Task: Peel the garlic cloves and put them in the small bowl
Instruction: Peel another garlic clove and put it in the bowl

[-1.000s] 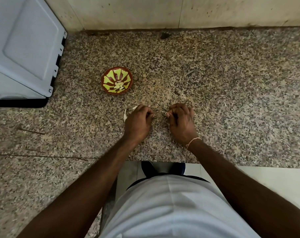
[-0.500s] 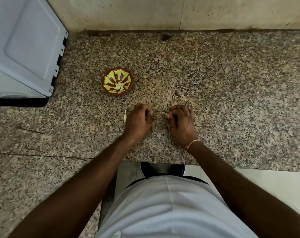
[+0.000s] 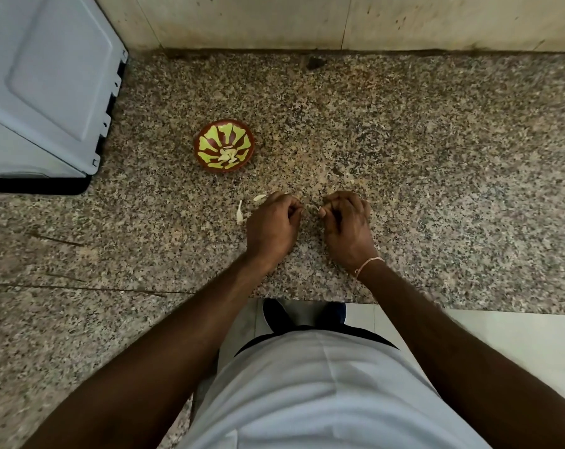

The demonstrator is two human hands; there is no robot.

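Hidden: whatever the curled left hand (image 3: pixel 272 226) and right hand (image 3: pixel 345 223) pinched could not be told.
Surface: a speckled granite counter (image 3: pixel 436 157) was backed by a stained wall (image 3: pixel 307 21).

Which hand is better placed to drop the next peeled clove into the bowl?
Left. The left hand lies nearer the bowl, which sits ahead and to its left; the right hand would have to cross over.

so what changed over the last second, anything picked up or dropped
Little changed. The left hand shifted slightly, so a second pale garlic skin now shows beside the first garlic skin on the granite counter. Nothing was visibly picked up or dropped. The right hand stays curled near the left, and the small bowl with its peeled cloves has not moved.
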